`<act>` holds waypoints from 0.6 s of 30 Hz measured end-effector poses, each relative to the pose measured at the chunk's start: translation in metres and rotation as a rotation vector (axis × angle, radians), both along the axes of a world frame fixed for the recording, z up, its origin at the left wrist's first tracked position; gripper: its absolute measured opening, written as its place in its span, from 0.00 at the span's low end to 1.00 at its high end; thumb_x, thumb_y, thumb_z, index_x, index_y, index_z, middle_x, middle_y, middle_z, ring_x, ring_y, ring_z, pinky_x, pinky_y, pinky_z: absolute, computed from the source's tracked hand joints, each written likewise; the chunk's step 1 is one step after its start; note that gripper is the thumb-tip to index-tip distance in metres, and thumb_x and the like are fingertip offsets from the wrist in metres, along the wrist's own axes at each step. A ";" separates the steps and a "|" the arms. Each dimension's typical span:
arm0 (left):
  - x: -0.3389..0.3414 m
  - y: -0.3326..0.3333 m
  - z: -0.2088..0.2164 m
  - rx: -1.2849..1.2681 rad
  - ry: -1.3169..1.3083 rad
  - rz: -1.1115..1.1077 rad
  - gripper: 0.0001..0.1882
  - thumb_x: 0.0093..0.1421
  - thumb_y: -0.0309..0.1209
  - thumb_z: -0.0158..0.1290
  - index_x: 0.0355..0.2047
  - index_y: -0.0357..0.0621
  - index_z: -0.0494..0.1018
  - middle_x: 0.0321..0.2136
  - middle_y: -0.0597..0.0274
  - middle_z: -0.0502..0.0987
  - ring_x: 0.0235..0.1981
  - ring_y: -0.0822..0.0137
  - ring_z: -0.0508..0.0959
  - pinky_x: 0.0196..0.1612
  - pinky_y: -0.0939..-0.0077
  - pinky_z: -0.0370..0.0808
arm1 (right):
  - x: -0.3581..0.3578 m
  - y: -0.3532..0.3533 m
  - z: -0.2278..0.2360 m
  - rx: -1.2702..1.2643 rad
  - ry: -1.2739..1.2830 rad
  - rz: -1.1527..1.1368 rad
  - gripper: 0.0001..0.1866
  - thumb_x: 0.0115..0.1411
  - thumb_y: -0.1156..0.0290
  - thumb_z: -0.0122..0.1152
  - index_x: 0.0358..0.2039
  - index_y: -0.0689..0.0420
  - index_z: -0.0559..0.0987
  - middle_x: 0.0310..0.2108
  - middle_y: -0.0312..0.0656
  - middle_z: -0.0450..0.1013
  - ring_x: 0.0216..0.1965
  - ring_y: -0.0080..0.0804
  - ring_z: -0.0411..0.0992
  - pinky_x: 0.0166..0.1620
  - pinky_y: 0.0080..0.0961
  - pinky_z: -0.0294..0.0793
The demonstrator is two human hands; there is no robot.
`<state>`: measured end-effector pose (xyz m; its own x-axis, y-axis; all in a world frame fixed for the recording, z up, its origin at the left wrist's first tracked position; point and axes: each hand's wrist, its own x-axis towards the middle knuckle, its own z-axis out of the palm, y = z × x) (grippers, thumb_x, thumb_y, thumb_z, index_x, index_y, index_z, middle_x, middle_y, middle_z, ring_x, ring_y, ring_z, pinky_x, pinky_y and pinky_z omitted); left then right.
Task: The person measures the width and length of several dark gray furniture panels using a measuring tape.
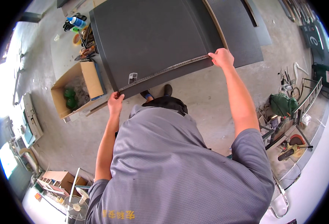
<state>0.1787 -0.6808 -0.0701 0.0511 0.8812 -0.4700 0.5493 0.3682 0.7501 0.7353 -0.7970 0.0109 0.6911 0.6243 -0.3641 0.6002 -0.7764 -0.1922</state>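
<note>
A long, thin metal ruler lies across a large dark grey panel, close to the panel's near edge. At its left end, my left hand pinches the ruler by the panel's near left corner. My right hand grips the other end near the panel's right side, thumb along the ruler and fingers curled under. A small black-and-white label sits on the panel just beyond the ruler, nearer my left hand.
Left of the panel stand an open cardboard box with a green object inside, several hand tools and a blue-capped bottle. Another dark sheet extends rightward. A metal frame and a green bag occupy the right floor.
</note>
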 end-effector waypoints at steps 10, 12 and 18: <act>-0.003 -0.001 0.004 -0.212 -0.143 0.163 0.15 0.60 0.31 0.63 0.45 0.38 0.77 0.37 0.66 0.80 0.36 0.74 0.78 0.39 0.78 0.76 | 0.002 0.003 0.000 -0.033 -0.005 0.022 0.18 0.55 0.48 0.68 0.28 0.50 0.85 0.29 0.37 0.81 0.36 0.35 0.80 0.41 0.35 0.77; -0.001 -0.003 0.003 -0.226 -0.168 0.198 0.15 0.61 0.31 0.62 0.46 0.38 0.77 0.39 0.66 0.80 0.38 0.73 0.78 0.39 0.77 0.77 | 0.001 0.001 0.001 -0.024 0.007 0.033 0.17 0.56 0.48 0.67 0.29 0.50 0.85 0.29 0.38 0.81 0.38 0.36 0.80 0.42 0.35 0.78; -0.004 -0.002 -0.004 -0.310 -0.270 0.277 0.18 0.61 0.30 0.62 0.50 0.38 0.75 0.42 0.64 0.79 0.41 0.71 0.78 0.42 0.75 0.78 | 0.002 -0.001 0.002 0.018 0.089 0.055 0.15 0.59 0.52 0.65 0.30 0.50 0.85 0.23 0.35 0.79 0.29 0.31 0.78 0.35 0.33 0.76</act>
